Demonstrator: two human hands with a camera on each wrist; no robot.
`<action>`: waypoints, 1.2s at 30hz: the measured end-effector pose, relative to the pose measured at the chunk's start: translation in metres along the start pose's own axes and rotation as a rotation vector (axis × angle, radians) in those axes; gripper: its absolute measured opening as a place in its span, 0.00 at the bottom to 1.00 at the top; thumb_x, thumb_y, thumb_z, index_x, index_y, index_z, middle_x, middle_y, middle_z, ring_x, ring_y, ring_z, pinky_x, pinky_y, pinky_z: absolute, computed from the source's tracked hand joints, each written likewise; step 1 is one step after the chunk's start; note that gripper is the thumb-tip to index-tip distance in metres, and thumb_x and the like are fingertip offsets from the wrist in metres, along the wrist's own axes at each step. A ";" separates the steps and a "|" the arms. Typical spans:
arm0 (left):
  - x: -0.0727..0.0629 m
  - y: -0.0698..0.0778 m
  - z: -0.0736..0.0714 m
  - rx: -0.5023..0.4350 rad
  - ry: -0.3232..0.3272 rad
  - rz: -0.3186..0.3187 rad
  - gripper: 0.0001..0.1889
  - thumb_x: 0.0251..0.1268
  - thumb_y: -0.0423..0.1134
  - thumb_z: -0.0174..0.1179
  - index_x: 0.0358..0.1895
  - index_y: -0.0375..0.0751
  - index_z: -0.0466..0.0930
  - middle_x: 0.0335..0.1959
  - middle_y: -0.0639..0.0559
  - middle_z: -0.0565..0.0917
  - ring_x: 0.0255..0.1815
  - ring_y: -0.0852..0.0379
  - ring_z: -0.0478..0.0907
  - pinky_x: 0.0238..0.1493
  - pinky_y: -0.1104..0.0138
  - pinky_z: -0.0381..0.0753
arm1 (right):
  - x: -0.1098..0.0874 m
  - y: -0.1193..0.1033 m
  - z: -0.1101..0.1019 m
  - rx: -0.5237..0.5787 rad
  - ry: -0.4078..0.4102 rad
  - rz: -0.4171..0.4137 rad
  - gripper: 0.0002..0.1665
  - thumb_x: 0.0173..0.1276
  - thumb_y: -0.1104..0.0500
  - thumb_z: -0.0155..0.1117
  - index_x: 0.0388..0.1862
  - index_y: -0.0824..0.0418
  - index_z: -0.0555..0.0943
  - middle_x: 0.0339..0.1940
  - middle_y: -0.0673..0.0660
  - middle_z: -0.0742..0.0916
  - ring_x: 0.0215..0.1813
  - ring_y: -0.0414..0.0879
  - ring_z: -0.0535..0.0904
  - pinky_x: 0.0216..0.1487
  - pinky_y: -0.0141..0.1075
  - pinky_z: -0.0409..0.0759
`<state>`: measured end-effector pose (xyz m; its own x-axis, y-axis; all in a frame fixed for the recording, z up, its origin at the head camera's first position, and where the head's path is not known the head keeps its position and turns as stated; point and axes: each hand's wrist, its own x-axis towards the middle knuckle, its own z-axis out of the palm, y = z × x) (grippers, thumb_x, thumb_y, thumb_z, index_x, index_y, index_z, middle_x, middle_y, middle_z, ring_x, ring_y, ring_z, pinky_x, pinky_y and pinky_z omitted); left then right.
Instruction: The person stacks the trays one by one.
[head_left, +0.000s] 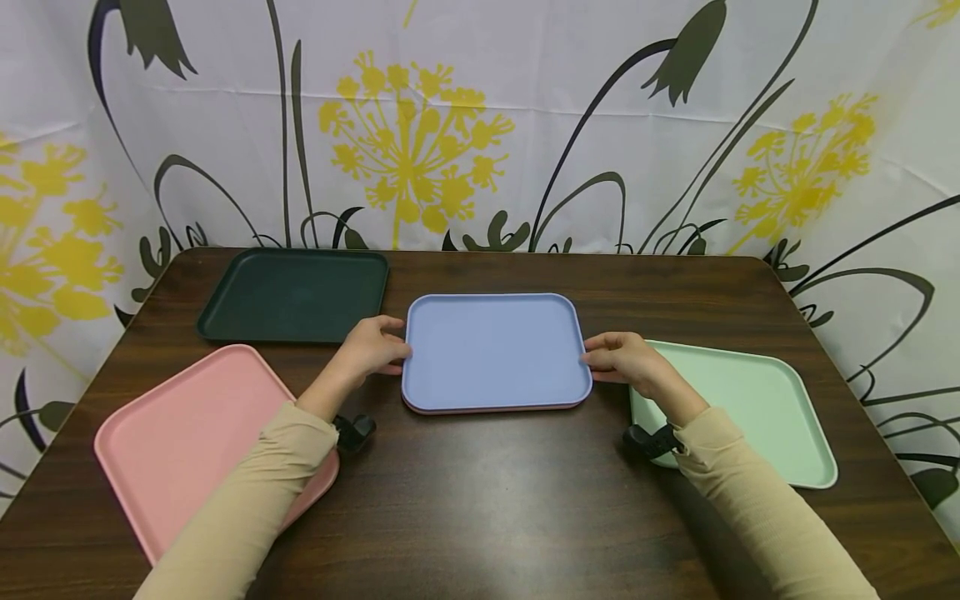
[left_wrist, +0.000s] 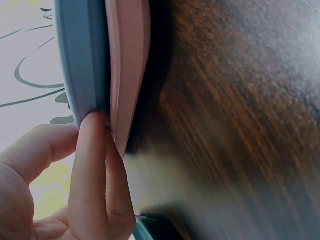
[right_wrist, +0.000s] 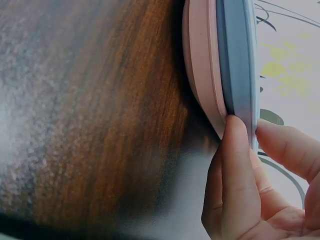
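A blue tray [head_left: 495, 354] lies at the middle of the table, stacked on a pink tray [left_wrist: 129, 55] of similar size; from the head, only a thin strip of the lower one shows. My left hand [head_left: 369, 346] pinches the blue tray's left edge, its thumb at the rim and fingertips against the side wall. At the opposite short edge, my right hand [head_left: 626, 362] pinches the same tray likewise. Both wrist views show fingertips right by the seam between the blue and pink trays.
A dark green tray [head_left: 296, 292] sits at the back left of the wooden table [head_left: 480, 517]. Under my left forearm lies a larger pink tray [head_left: 195, 425], set at an angle. A mint green tray [head_left: 750, 408] is partly beneath my right arm. Patterned fabric [head_left: 525, 125] hangs behind.
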<state>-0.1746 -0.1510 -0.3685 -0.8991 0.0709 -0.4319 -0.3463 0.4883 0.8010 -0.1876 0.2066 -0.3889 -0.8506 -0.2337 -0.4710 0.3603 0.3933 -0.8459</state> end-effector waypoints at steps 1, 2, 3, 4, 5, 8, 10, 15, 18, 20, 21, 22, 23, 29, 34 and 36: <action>0.000 0.000 0.000 0.000 -0.003 -0.002 0.33 0.62 0.28 0.53 0.71 0.27 0.55 0.59 0.27 0.73 0.46 0.52 0.78 0.40 0.68 0.87 | 0.000 0.000 0.000 0.003 0.001 0.001 0.25 0.69 0.66 0.57 0.62 0.77 0.68 0.38 0.51 0.82 0.36 0.34 0.79 0.45 0.29 0.85; 0.000 0.000 0.000 0.000 -0.006 -0.002 0.33 0.62 0.28 0.53 0.71 0.27 0.55 0.59 0.27 0.73 0.46 0.52 0.78 0.40 0.68 0.87 | 0.000 0.000 0.000 0.004 0.002 0.001 0.25 0.68 0.66 0.57 0.62 0.77 0.68 0.37 0.50 0.82 0.36 0.34 0.79 0.45 0.29 0.85; 0.000 0.000 0.000 0.001 -0.009 -0.001 0.33 0.62 0.28 0.53 0.71 0.27 0.55 0.59 0.27 0.73 0.46 0.52 0.78 0.39 0.68 0.87 | 0.000 0.000 0.000 0.005 0.001 0.001 0.26 0.68 0.66 0.57 0.62 0.77 0.68 0.37 0.50 0.82 0.36 0.34 0.79 0.45 0.29 0.85; 0.000 -0.001 0.000 0.002 -0.012 -0.001 0.33 0.62 0.28 0.52 0.71 0.27 0.55 0.59 0.27 0.72 0.46 0.52 0.78 0.40 0.68 0.87 | 0.000 0.000 0.001 0.006 -0.001 -0.001 0.26 0.68 0.65 0.57 0.62 0.77 0.68 0.37 0.50 0.82 0.36 0.34 0.79 0.45 0.30 0.85; 0.000 -0.001 0.000 0.004 -0.014 0.001 0.33 0.62 0.28 0.52 0.71 0.27 0.55 0.59 0.27 0.72 0.45 0.52 0.78 0.40 0.68 0.87 | 0.000 -0.001 0.001 0.007 -0.001 -0.002 0.26 0.68 0.65 0.57 0.62 0.77 0.68 0.37 0.50 0.82 0.36 0.34 0.79 0.45 0.30 0.86; 0.000 -0.001 -0.001 0.007 -0.019 0.001 0.32 0.62 0.28 0.52 0.71 0.27 0.55 0.59 0.28 0.72 0.45 0.52 0.78 0.40 0.68 0.87 | 0.000 -0.001 0.001 0.003 0.003 0.001 0.26 0.68 0.65 0.57 0.62 0.77 0.67 0.37 0.51 0.82 0.36 0.34 0.79 0.46 0.31 0.86; 0.000 -0.001 -0.001 0.007 -0.023 -0.004 0.32 0.63 0.29 0.52 0.71 0.26 0.56 0.60 0.28 0.72 0.46 0.52 0.78 0.41 0.68 0.87 | 0.000 -0.002 0.001 -0.001 0.004 0.004 0.27 0.68 0.65 0.58 0.62 0.77 0.67 0.38 0.51 0.82 0.37 0.34 0.79 0.47 0.32 0.86; 0.000 -0.001 -0.001 0.002 -0.030 -0.014 0.31 0.63 0.29 0.51 0.69 0.24 0.57 0.60 0.28 0.72 0.46 0.53 0.78 0.42 0.68 0.87 | -0.001 -0.003 0.002 -0.009 0.010 0.016 0.27 0.68 0.64 0.58 0.62 0.76 0.68 0.41 0.53 0.83 0.38 0.35 0.79 0.48 0.33 0.86; 0.000 -0.001 -0.001 0.003 -0.033 -0.014 0.31 0.63 0.29 0.51 0.69 0.23 0.57 0.59 0.29 0.72 0.47 0.53 0.77 0.44 0.67 0.87 | -0.001 -0.003 0.002 -0.006 0.010 0.017 0.27 0.68 0.64 0.58 0.62 0.76 0.68 0.41 0.53 0.83 0.37 0.35 0.80 0.47 0.32 0.86; 0.000 0.000 -0.001 0.009 -0.038 -0.014 0.31 0.63 0.29 0.51 0.69 0.23 0.57 0.59 0.29 0.72 0.48 0.51 0.77 0.45 0.65 0.87 | -0.001 -0.003 0.002 0.000 0.006 0.015 0.27 0.68 0.64 0.58 0.63 0.76 0.67 0.40 0.52 0.82 0.37 0.34 0.80 0.47 0.31 0.86; -0.001 0.000 -0.001 0.013 -0.040 -0.014 0.31 0.63 0.29 0.51 0.69 0.23 0.57 0.60 0.28 0.72 0.49 0.50 0.77 0.46 0.65 0.87 | -0.001 -0.003 0.001 0.002 0.001 0.012 0.28 0.68 0.64 0.58 0.63 0.76 0.67 0.39 0.51 0.82 0.37 0.34 0.80 0.46 0.31 0.86; -0.001 0.000 -0.001 0.018 -0.041 -0.015 0.31 0.63 0.29 0.51 0.69 0.23 0.57 0.60 0.28 0.71 0.51 0.49 0.77 0.46 0.64 0.87 | -0.001 -0.002 0.002 0.008 -0.002 0.013 0.28 0.68 0.64 0.58 0.63 0.76 0.67 0.39 0.51 0.82 0.37 0.34 0.80 0.46 0.31 0.86; -0.001 0.000 -0.001 0.022 -0.043 -0.016 0.31 0.63 0.29 0.51 0.70 0.23 0.56 0.61 0.28 0.71 0.52 0.47 0.77 0.47 0.63 0.86 | -0.001 -0.003 0.001 0.010 -0.007 0.011 0.28 0.68 0.64 0.58 0.63 0.77 0.66 0.38 0.50 0.82 0.37 0.34 0.80 0.46 0.30 0.86; 0.000 0.000 -0.001 0.035 -0.051 -0.022 0.31 0.64 0.30 0.50 0.70 0.24 0.56 0.62 0.27 0.70 0.58 0.41 0.76 0.49 0.61 0.86 | -0.001 -0.002 0.001 0.014 -0.016 0.011 0.29 0.68 0.63 0.59 0.63 0.77 0.66 0.38 0.50 0.82 0.36 0.35 0.80 0.46 0.30 0.85; 0.000 -0.001 -0.001 0.037 -0.059 -0.024 0.31 0.64 0.30 0.50 0.70 0.25 0.55 0.63 0.27 0.70 0.58 0.41 0.76 0.50 0.61 0.86 | -0.002 -0.002 -0.002 -0.003 -0.027 0.004 0.28 0.68 0.63 0.59 0.63 0.76 0.67 0.39 0.51 0.82 0.37 0.35 0.79 0.48 0.32 0.85; 0.000 -0.001 -0.001 0.036 -0.061 -0.028 0.31 0.64 0.30 0.51 0.71 0.25 0.55 0.63 0.27 0.70 0.58 0.42 0.76 0.49 0.61 0.86 | -0.003 -0.002 -0.004 -0.008 -0.034 -0.005 0.28 0.68 0.63 0.58 0.63 0.76 0.66 0.40 0.51 0.82 0.38 0.35 0.80 0.49 0.32 0.85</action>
<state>-0.1744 -0.1520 -0.3688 -0.8709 0.1091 -0.4792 -0.3602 0.5216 0.7734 -0.1875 0.2101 -0.3847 -0.8386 -0.2661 -0.4752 0.3531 0.3987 -0.8464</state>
